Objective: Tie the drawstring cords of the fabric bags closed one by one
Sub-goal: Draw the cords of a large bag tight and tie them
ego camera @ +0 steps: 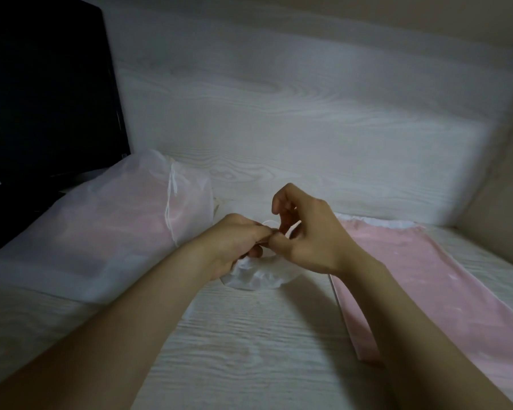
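A pale wood-grain table (249, 350) is stretching under both forearms. At its middle, the left hand (234, 241) is gripping the gathered mouth of a white fabric bag (258, 276), fingers curled tight. The right hand (311, 238) is pinching the bag's thin cord (268, 222), index finger lifted. A pink bag (412, 276) is lying just to the right, and a sheer bag (101, 232) is resting to the left, in front of a dark monitor (42, 99).

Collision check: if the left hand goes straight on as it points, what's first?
Likely the right hand: the left hand points up-right, fingertips at its thumb, both pinching the thin white drawstring cord.
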### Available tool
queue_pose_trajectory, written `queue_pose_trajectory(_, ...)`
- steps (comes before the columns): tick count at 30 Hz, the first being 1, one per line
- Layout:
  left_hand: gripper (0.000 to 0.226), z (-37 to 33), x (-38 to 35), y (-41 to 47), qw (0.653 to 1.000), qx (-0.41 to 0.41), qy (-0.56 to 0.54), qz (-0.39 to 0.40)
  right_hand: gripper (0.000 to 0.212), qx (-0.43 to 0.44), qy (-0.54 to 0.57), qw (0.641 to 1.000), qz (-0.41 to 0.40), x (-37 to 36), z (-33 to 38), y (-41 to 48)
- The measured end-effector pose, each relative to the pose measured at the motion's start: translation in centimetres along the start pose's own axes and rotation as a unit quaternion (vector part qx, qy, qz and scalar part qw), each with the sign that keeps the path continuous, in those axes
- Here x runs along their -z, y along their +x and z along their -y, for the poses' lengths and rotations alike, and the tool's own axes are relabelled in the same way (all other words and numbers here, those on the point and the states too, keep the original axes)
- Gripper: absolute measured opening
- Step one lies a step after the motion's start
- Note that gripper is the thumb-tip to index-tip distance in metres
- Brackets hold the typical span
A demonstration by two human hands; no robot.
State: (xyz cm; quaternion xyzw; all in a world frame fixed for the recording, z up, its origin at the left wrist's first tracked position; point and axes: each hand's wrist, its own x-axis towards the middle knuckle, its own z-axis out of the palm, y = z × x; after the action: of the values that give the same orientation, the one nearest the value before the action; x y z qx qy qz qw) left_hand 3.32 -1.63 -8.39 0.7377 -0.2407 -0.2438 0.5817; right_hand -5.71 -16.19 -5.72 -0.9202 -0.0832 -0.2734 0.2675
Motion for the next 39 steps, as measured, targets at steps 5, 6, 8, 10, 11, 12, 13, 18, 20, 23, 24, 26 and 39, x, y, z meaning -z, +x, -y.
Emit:
queue_pose_trajectory(5, 0.023, 0.1, 0.2, -0.1, 1.000, 0.006, 0.014, 0.028, 0.038, -0.015, 0.001, 0.999, 0.040, -0.3, -1.2, -0.1)
queue_pose_trajectory(6, 0.021, 0.2, 0.3, -0.1, 1.000, 0.002, 0.014, 0.024, 0.034, -0.018, -0.005, 0.999, 0.041, -0.5, -1.5, -0.1)
queue_pose_trajectory(8, 0.019, 0.3, 0.4, 0.0, 1.000, -0.020, 0.003, 0.024, 0.025, -0.024, -0.023, 0.999, 0.032, -0.8, -2.0, 0.0)
queue_pose_trajectory(10, 0.019, 0.3, 0.5, 0.0, 0.999, -0.033, 0.008, 0.020, 0.019, -0.015, -0.061, 0.998, 0.020, -0.7, -2.3, 0.1)
queue_pose_trajectory(11, 0.021, 0.2, 0.5, 0.0, 0.999, -0.034, 0.023, 0.017, 0.016, -0.002, -0.084, 0.996, 0.019, -0.6, -2.3, 0.1)
queue_pose_trajectory(12, 0.024, 0.1, 0.5, 0.1, 0.999, -0.031, 0.040, 0.013, 0.014, 0.013, -0.105, 0.994, 0.024, -0.5, -2.3, 0.2)
queue_pose_trajectory(13, 0.030, 0.1, 0.4, 0.2, 0.998, -0.029, 0.048, 0.013, 0.010, 0.022, -0.118, 0.992, 0.030, -0.4, -2.3, 0.1)
queue_pose_trajectory(18, 0.033, -0.2, -0.2, -0.2, 0.998, -0.038, 0.028, -0.032, 0.014, 0.003, -0.190, 0.980, 0.055, -0.8, -2.9, 0.4)
queue_pose_trajectory(20, 0.051, 0.1, -0.3, -0.3, 0.991, -0.075, 0.068, -0.087, 0.018, -0.026, -0.178, 0.981, 0.068, -0.7, -2.6, 0.4)
queue_pose_trajectory(23, 0.054, 0.9, -0.2, 0.0, 0.977, -0.139, 0.109, -0.118, 0.017, -0.081, -0.103, 0.989, 0.070, -0.3, -2.1, 0.4)
queue_pose_trajectory(24, 0.045, 1.0, -0.1, 0.3, 0.971, -0.158, 0.125, -0.128, 0.018, -0.098, -0.062, 0.991, 0.069, -0.2, -2.0, 0.5)
queue_pose_trajectory(26, 0.031, 1.1, 0.1, 0.5, 0.951, -0.196, 0.169, -0.167, 0.020, -0.131, 0.021, 0.989, 0.062, 0.3, -1.6, 0.4)
queue_pose_trajectory(39, 0.009, 0.4, -0.5, -0.4, 0.942, -0.234, 0.188, -0.152, 0.019, -0.208, 0.243, 0.947, -0.010, -0.3, -1.7, 0.2)
